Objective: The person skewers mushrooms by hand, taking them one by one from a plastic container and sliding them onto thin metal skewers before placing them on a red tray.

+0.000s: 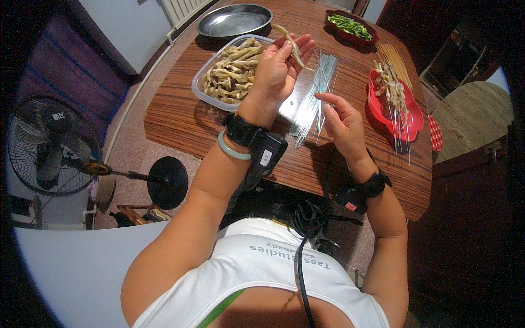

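Holding a pale mushroom strip (291, 45) pinched between its fingertips, the left hand (279, 68) is hovering just right of the clear tub (203, 82) of more strips. The right hand (340, 117) is gripping one thin metal skewer (320, 112), lifted from the skewer bundle (314, 90) lying right of the tub on the wooden surface (180, 117). Judging by this, threading is the step in hand; the skewer tip needs lining up with the strip's end before pushing through. Finished skewers are resting on the red plate (411, 117), farther right of the tub.
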Demonstrator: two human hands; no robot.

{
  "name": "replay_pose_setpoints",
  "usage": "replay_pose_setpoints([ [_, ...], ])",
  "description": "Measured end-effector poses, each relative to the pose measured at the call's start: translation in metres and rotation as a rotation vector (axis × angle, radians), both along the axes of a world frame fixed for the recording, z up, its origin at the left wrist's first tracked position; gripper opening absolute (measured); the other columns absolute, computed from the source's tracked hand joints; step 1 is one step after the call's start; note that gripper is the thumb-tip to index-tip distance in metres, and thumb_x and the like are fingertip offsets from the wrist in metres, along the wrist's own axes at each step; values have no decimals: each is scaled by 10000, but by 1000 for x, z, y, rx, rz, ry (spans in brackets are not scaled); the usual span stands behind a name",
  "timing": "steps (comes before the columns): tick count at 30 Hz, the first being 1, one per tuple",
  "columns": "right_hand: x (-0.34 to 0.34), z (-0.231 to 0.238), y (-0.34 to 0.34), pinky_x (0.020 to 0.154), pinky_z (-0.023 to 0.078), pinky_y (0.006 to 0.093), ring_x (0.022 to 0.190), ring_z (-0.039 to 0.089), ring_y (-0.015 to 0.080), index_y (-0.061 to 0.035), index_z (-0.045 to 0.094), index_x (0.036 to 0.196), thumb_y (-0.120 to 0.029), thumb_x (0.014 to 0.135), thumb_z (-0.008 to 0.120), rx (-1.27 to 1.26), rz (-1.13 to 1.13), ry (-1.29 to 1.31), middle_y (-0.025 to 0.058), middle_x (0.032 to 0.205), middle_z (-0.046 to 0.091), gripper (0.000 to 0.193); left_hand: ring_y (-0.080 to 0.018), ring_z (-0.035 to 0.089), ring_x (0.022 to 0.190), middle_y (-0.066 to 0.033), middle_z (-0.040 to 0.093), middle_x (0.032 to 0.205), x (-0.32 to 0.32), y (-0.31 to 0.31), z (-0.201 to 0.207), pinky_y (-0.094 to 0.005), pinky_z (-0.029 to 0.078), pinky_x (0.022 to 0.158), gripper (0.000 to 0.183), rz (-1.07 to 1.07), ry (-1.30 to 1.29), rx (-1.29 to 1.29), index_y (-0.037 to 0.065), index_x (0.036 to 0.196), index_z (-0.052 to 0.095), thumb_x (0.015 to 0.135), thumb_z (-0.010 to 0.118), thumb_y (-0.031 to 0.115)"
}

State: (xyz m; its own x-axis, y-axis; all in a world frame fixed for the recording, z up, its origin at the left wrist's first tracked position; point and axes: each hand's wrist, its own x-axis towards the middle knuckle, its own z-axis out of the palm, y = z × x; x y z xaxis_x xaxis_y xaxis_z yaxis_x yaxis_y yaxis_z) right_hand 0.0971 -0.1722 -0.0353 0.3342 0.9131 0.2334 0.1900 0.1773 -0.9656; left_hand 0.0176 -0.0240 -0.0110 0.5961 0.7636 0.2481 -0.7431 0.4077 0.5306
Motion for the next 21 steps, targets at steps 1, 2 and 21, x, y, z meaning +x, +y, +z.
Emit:
replay_pose_setpoints([
  [1,0,0,0,367,225,145,409,300,3,-4,489,1062,-111,847,437,2,-7,-12,-77,548,370,246,-255,529,948,-177,521,1010,0,0,0,-333,443,835,144,-1,0,0,7,984,399,870,359,87],
  [2,0,0,0,367,225,145,409,300,3,-4,489,1062,-111,847,437,2,-8,-12,-77,548,370,246,-255,530,946,-177,521,1009,0,-1,0,-333,444,832,147,3,3,-1,9,989,395,870,361,87],
  [21,0,1,-1,413,270,169,446,324,10,-31,528,1023,-100,825,436,57,-85,-8,-85,545,382,229,-259,535,933,-165,524,975,8,-9,-2,-335,463,792,210,-14,-6,42,22,1045,333,847,396,54],
])
